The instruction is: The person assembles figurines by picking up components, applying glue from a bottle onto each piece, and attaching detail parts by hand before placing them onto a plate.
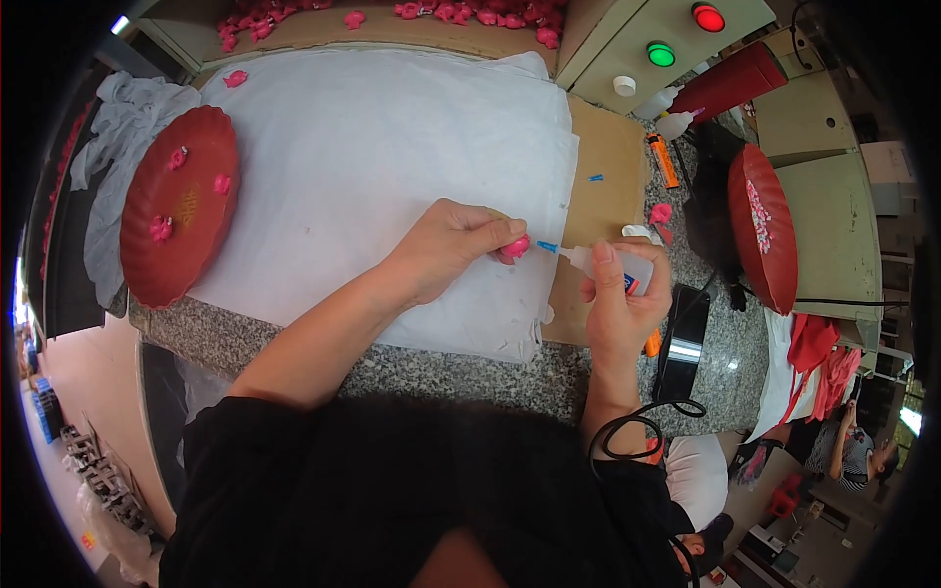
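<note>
My left hand (pixel 453 247) pinches a small pink plastic figure (pixel 516 249) between thumb and fingers, above the white paper (pixel 392 147). Wrapped in my right hand (pixel 627 304) is a clear squeeze bottle (pixel 635 269) of glue, tipped sideways. Its blue needle nozzle (pixel 547 246) points left at the pink figure, close to it; whether they touch I cannot tell. On the left, a red scalloped plate (pixel 201 250) bears a few more pink figures (pixel 161 228). A second red plate (pixel 790 257) at the right holds a pile of small white and pink pieces (pixel 758 218).
Many pink figures (pixel 461 14) lie on the shelf behind the paper. Brown cardboard (pixel 588 137) carries a loose blue needle tip (pixel 594 178). An orange tube (pixel 664 162), a dark phone (pixel 685 338) and a black cable (pixel 627 419) are at right. A control box (pixel 676 39) stands far right.
</note>
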Available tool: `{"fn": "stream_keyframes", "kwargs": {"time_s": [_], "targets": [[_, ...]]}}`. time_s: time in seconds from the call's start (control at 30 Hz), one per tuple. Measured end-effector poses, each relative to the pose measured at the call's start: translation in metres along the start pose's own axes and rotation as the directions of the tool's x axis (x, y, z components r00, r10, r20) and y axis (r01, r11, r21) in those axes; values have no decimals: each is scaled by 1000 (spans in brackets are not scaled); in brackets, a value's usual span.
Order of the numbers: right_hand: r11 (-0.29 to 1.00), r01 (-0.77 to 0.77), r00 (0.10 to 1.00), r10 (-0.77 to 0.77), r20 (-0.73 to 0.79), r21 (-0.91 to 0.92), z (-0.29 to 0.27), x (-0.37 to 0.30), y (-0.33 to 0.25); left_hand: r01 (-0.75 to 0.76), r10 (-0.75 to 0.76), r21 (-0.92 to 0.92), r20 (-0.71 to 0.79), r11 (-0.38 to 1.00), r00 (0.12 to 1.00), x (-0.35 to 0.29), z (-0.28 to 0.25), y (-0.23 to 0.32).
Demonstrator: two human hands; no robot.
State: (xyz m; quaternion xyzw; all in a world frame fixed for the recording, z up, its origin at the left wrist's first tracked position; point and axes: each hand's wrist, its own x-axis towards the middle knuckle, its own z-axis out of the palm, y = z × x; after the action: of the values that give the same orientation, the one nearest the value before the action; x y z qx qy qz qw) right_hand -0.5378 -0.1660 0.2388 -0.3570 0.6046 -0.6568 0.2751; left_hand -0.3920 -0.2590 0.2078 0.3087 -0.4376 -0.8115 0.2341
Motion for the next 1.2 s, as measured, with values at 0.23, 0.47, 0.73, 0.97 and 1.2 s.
{"fn": "stream_keyframes", "kwargs": {"time_s": [0.23,0.47,0.73,0.97,1.2], "targets": [[770,539,841,-478,252,-340,-1,-1,-2,-25,25,63,2,998,1000,0,-1,-1],[987,-108,994,111,-19,119,-11,5,2,-16,16,-8,3,1000,1000,1,-1,-2],[597,-494,853,472,221,633,-13,21,20,-14,19,-110,51,994,999,5,-6,-4],[629,-564,826,440,354,535,-17,21,22,-83,77,84,71,993,994,3,-4,-5],[602,-590,803,369,468,538,-22,19,29,-145,126,145,133,979,983,3,1,-5]]}}
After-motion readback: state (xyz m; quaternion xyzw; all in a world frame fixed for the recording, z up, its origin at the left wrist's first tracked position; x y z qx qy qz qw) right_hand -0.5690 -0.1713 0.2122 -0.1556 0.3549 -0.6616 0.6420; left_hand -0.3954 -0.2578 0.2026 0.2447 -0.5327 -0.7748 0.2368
